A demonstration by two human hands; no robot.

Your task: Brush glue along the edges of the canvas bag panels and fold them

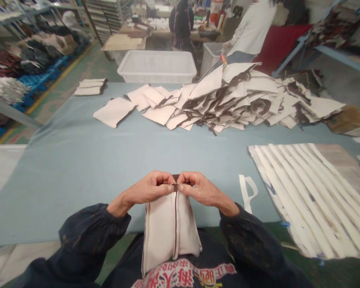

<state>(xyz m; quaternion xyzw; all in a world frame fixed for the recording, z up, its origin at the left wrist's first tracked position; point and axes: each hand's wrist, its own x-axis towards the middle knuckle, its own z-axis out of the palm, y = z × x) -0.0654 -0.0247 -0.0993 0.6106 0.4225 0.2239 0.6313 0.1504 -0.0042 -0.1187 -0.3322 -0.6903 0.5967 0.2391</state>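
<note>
Between my two hands hangs a cream fabric piece [161, 228] with dark brown edging and a dark seam down its middle. My left hand [150, 187] pinches its top edge just left of the seam, thumb toward me. On the other side of the seam, my right hand [199, 189] pinches the same edge, thumb close to the left one. A little dark brown material shows between the fingertips. The lower end of the piece rests against my printed apron [183, 276]. The far side of the piece is hidden.
A large heap of cream and brown pieces [228, 96] lies across the back of the blue-green table [108, 160]. A small stack [91, 87] sits back left. To the right are a board with cream strips [312, 196] and a loose white strip [246, 192]. Beyond stand a white tub [157, 66] and people.
</note>
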